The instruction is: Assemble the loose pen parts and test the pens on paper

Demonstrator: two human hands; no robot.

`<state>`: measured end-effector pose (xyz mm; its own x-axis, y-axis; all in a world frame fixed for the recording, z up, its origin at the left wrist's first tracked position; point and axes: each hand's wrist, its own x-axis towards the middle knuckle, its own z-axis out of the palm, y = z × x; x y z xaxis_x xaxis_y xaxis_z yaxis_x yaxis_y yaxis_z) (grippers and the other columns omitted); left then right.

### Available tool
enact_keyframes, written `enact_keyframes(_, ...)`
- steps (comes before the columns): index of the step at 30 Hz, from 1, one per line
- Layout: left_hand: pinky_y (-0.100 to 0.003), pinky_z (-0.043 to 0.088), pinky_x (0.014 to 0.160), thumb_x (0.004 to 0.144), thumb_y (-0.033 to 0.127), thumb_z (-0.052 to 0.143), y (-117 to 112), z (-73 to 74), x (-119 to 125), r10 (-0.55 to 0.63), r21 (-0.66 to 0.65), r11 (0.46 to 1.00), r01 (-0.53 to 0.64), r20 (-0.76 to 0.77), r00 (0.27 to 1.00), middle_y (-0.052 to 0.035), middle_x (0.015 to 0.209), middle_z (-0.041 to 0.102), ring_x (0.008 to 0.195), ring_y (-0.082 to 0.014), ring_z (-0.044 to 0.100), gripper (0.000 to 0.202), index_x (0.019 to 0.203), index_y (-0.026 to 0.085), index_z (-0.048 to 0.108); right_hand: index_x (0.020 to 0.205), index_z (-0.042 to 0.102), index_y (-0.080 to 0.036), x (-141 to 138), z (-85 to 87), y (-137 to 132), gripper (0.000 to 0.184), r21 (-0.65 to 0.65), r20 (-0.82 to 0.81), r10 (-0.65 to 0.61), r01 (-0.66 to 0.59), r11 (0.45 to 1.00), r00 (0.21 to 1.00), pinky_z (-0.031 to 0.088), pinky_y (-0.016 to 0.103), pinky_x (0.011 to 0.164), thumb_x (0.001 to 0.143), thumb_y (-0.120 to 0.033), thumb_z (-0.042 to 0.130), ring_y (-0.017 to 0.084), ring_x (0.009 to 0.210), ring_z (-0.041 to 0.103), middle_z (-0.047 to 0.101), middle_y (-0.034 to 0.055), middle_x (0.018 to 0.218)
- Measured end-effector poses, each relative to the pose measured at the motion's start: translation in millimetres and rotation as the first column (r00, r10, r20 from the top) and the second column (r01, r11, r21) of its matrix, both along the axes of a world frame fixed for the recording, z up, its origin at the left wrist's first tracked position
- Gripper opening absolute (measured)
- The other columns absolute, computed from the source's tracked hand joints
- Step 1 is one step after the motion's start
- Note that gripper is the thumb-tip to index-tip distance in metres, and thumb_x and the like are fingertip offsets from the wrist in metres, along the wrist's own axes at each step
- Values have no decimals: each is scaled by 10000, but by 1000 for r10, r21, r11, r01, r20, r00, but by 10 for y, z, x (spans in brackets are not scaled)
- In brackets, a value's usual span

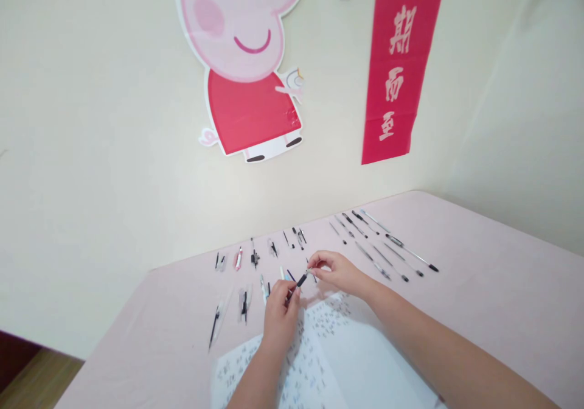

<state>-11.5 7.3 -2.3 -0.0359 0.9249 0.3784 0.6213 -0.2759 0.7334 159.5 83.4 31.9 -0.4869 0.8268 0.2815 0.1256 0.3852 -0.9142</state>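
Observation:
My left hand (280, 314) and my right hand (340, 272) meet above the pale pink table (479, 299). Between them they pinch a small black pen part (301, 281), the left hand at its lower end, the right at its tip. Both hands have their fingers closed in a pinch. Under my forearms lies an open notebook (337, 360) covered in handwriting. Loose pen pieces (253, 257) lie in a row just beyond my hands.
Several whole pens and refills (387, 248) lie spread at the far right of the table. More pens (216, 321) lie left of the notebook. A cartoon pig cut-out (249, 62) and a red banner (399, 62) hang on the cream wall behind.

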Motion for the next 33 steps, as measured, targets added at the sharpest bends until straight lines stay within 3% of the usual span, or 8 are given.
enact_keyframes(33, -323, 437, 717, 817, 220, 471, 1, 28, -17, 31, 84, 996, -28, -31, 999, -53, 828, 584, 815, -192, 548, 118, 833, 187, 582, 729, 613, -168, -7, 49, -53, 62, 200, 165, -50, 17, 980, 985, 430, 266, 686, 723, -119, 575, 142, 714, 551, 617, 18, 733)
